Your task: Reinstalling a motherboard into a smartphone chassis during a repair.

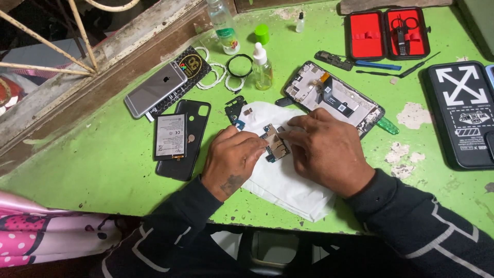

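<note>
A small phone circuit board (274, 144) lies on a white sheet of paper (288, 190) on the green table (103, 170). My left hand (231, 159) pinches the board's left edge with its fingertips. My right hand (324, 149) presses on the board's right side with thumb and forefinger. Just behind my right hand lies an opened phone frame (337, 95) with its inner parts exposed.
A black phone back cover (193, 121) with a battery (171, 136) on it lies left of my hands. Farther back are a silver phone (154, 90), a dropper bottle (261, 67), a clear bottle (224, 25), a red-lined tool case (388, 33) and a black power bank (463, 113).
</note>
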